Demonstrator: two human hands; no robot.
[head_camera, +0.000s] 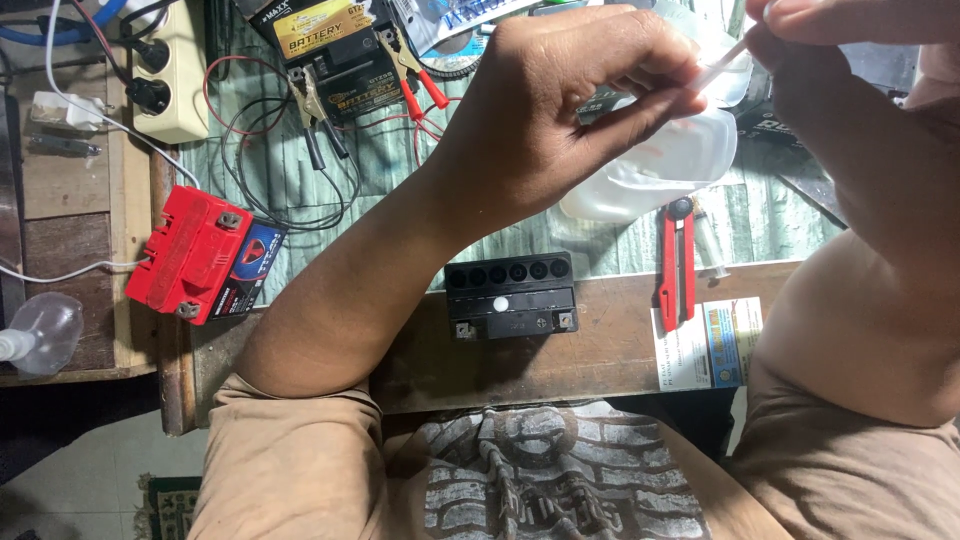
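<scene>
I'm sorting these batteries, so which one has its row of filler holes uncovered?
The small black battery at the bench's front edge, below the left hand. Six round openings show along its top; the red battery and the clipped battery show none.

A single head-worn camera looked steeply down, close over the wooden bench (600, 350), with the black battery (511, 295) just below the frame's centre.
</scene>
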